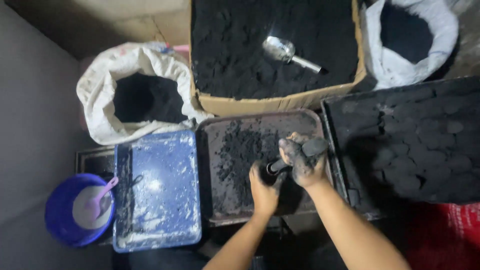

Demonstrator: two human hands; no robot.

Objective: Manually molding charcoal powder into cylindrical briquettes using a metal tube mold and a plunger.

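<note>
My left hand (263,186) grips the lower end of a short dark tube-shaped mould (274,166) over a brown tray (310,119) strewn with black powder (242,150). My right hand (304,162), coated in black powder, closes around the mould's upper part and a flat dark puck-shaped piece (315,146) at its fingertips. Both hands sit at the tray's right side.
A blue tray (157,190) dusted white lies left, beside a blue bowl (62,220) with white powder and a pink spoon (102,192). A cardboard box (260,102) of black powder holds a metal scoop (285,51). Two white sacks (100,85) (395,65) hold black powder. Pressed black pucks (425,150) fill a dark tray at right.
</note>
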